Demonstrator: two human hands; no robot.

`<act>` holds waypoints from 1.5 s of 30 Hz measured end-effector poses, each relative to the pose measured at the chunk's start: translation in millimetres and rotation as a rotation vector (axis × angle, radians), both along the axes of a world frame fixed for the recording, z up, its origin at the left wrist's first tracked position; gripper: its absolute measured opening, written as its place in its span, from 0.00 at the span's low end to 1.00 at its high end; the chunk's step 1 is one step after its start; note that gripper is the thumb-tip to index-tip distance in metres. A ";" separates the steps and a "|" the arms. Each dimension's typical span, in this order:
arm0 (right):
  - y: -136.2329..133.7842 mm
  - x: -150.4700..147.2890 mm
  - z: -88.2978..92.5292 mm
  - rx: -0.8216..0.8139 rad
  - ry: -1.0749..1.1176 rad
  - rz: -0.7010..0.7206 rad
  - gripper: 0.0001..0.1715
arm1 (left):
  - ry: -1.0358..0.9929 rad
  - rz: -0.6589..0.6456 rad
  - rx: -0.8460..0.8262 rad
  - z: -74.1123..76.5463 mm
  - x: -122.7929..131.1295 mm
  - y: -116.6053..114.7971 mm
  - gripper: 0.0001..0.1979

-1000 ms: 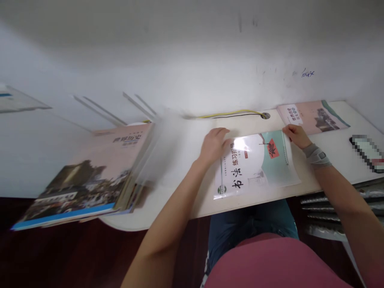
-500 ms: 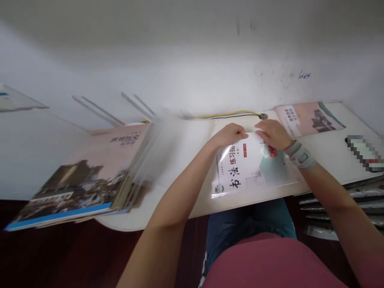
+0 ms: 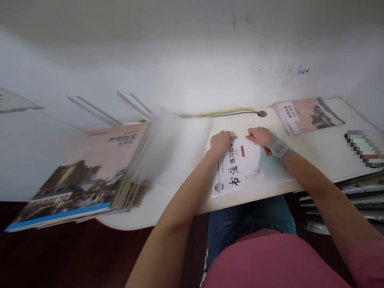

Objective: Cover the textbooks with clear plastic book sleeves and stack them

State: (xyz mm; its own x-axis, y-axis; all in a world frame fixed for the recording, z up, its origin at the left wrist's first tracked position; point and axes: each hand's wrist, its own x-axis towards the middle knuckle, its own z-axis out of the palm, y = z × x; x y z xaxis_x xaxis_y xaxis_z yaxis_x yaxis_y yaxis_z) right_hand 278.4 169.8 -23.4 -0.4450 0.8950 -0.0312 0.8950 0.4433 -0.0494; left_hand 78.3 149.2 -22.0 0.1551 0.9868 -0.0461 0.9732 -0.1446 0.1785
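Note:
A calligraphy workbook (image 3: 237,168) with a white and green front lies at the near edge of the table, and a glossy clear plastic cover appears to be around it. Both hands are at its far edge, a short gap apart. My left hand (image 3: 221,143) is closed at the far left corner, fingers curled and thumb pointing inward. Closed in a pinch, my right hand (image 3: 260,137) rests along the same edge, to the right, with a grey band (image 3: 280,148) on the wrist. The curled fingers hide exactly what part of the edge or cover is gripped.
A stack of books (image 3: 90,168) stands at the left. On the white table (image 3: 318,152), a pink history book (image 3: 309,116) lies at the back right and a phone (image 3: 363,148) near the right end. Yellow and black wires (image 3: 228,112) run along the wall into a round hole.
Both hands have come slightly nearer to me, the right one also leftward, and the fingers are more tightly curled. The workbook's far edge looks lower and flatter on the table.

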 end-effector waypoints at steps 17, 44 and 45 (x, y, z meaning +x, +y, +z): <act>-31.1 73.7 -9.0 0.279 -0.026 -0.224 0.21 | 0.088 0.122 0.139 -13.4 -18.5 -12.6 0.25; -40.4 66.4 -48.9 0.228 0.188 -0.077 0.31 | -0.999 0.286 -0.250 -5.2 -63.4 -123.9 0.16; -38.9 67.2 -48.6 0.209 0.214 -0.073 0.31 | -1.024 0.294 -0.204 -7.2 -59.4 -128.9 0.15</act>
